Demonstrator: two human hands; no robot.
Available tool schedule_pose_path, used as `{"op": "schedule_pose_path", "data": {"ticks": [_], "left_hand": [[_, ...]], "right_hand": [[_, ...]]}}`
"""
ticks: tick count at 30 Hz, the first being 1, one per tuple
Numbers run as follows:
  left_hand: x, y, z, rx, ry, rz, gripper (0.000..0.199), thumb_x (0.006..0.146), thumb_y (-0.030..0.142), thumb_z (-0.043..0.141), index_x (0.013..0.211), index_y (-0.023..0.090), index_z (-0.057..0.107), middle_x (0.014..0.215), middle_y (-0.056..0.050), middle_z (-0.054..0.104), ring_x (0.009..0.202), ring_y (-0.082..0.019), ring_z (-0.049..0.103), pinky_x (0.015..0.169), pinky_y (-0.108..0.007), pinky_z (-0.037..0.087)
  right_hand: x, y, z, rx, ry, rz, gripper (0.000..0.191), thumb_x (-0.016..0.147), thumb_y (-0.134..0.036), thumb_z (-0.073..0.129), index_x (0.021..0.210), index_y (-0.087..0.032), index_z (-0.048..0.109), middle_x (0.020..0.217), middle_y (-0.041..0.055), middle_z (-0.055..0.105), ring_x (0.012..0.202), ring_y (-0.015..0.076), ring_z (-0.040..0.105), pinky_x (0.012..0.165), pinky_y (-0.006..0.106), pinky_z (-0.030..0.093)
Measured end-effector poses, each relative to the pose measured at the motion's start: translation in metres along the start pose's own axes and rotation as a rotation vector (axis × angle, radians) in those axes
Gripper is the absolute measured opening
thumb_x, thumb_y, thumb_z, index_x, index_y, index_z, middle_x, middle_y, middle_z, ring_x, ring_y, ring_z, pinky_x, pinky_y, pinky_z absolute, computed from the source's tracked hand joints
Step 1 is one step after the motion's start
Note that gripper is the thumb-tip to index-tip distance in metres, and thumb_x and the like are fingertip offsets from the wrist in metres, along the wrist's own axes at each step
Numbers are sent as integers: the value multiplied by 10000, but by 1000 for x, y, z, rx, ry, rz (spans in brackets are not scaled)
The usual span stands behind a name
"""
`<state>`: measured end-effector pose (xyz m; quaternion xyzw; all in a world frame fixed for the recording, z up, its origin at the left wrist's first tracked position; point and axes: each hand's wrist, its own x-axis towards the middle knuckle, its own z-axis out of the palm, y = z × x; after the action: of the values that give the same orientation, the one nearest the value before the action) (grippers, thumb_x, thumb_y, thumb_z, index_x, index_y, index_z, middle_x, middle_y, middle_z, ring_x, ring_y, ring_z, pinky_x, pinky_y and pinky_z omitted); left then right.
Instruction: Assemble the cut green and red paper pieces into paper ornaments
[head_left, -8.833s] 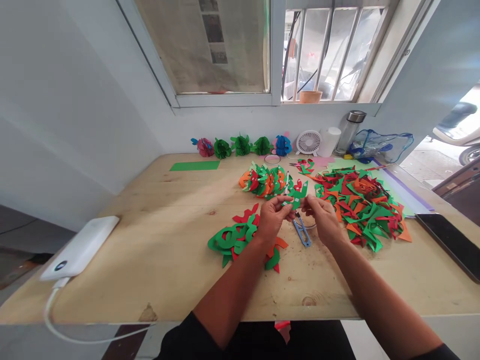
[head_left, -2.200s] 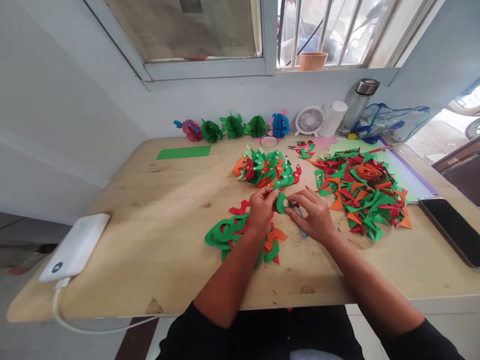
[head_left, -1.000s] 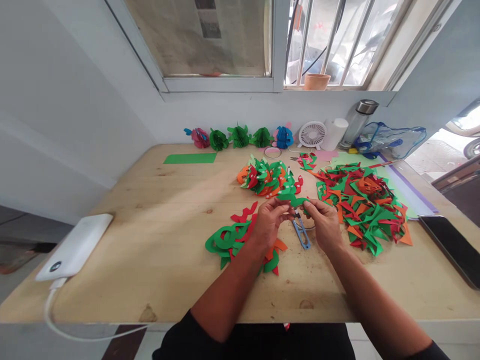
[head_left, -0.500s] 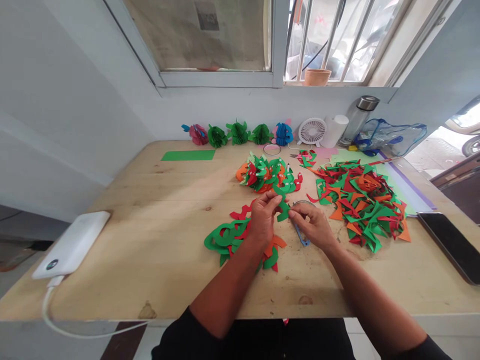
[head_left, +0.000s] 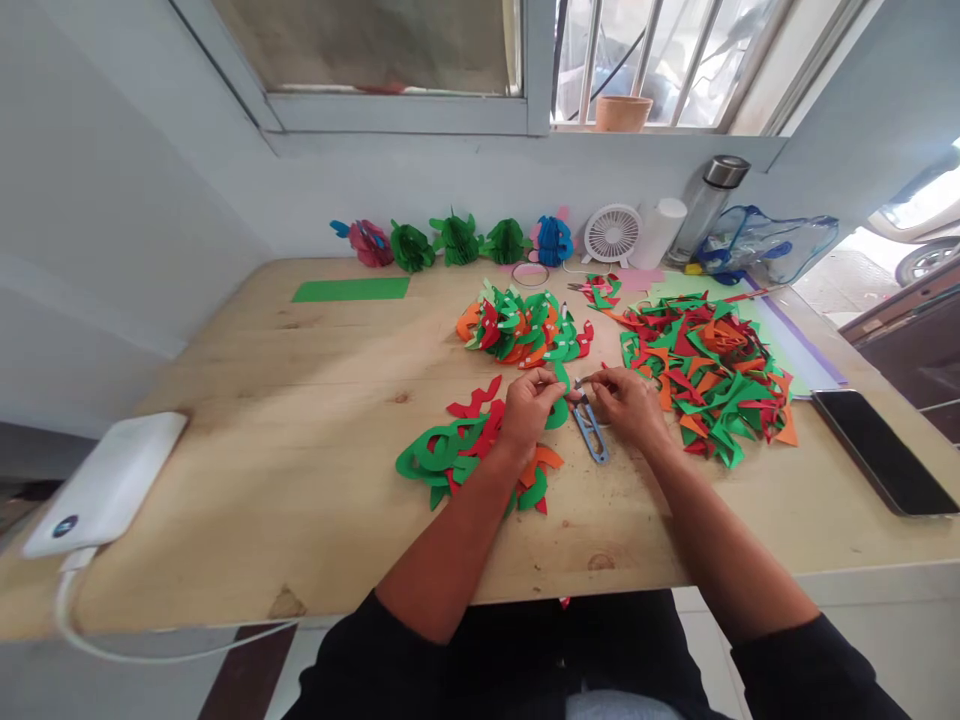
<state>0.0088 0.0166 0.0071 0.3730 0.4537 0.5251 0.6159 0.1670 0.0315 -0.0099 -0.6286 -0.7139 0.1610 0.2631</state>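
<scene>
My left hand (head_left: 529, 408) pinches a curved green paper cutout (head_left: 557, 413) between thumb and fingers. Just to its right, my right hand (head_left: 628, 402) has thumb and fingertips pressed together; what is between them, if anything, is too small to make out. Blue thread snips (head_left: 591, 436) lie on the table between the hands. Under and beside my left wrist spreads a loose pile of green, red and orange paper cutouts (head_left: 442, 450). Beyond my hands sits a cluster of curled paper pieces (head_left: 517, 325) with small white patches on them.
A heap of paper scraps (head_left: 720, 375) lies at right, near a phone (head_left: 885, 450). Along the wall stand folded paper figures (head_left: 457, 240), a small fan (head_left: 613, 236), a glass bottle (head_left: 697, 215) and a clear pouch (head_left: 772, 245). A white power bank (head_left: 109, 485) rests at left.
My right hand has drawn back from the green cutout to a spot slightly right of it, and the snips show more fully. My left hand keeps its hold. The camera view has shifted.
</scene>
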Motion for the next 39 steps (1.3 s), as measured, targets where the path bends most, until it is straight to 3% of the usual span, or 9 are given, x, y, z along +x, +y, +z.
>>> {"op": "schedule_pose_path", "data": {"ticks": [6, 11, 20, 39], "left_hand": [[5, -13, 1, 181, -20, -3, 96, 654, 147, 568, 617, 188, 490, 547, 11, 637, 580, -145, 626, 576, -235, 431], [11, -27, 0, 221, -27, 35, 95, 651, 113, 547, 609, 177, 492, 533, 30, 576, 614, -150, 646, 558, -213, 429], [11, -29, -1, 269, -35, 40, 98, 655, 102, 545, 626, 177, 488, 555, 29, 565, 624, -153, 652, 554, -208, 437], [16, -32, -2, 330, -44, 47, 122, 676, 68, 536, 645, 178, 493, 590, 20, 615, 593, -140, 651, 537, -207, 441]], "right_hand": [[1, 2, 3, -47, -19, -52, 201, 790, -232, 503, 851, -215, 694, 867, 49, 689, 887, 212, 587, 714, 303, 400], [0, 0, 5, -83, -34, -82, 211, 807, -232, 491, 872, -207, 690, 851, 54, 687, 892, 228, 579, 739, 324, 402], [-2, -1, 7, -58, 0, -153, 197, 803, -214, 494, 841, -215, 688, 818, 48, 681, 963, 241, 565, 814, 352, 402], [-2, -5, 13, -19, 27, -107, 87, 747, -210, 553, 743, -209, 639, 760, 30, 660, 772, 189, 560, 702, 303, 401]]}}
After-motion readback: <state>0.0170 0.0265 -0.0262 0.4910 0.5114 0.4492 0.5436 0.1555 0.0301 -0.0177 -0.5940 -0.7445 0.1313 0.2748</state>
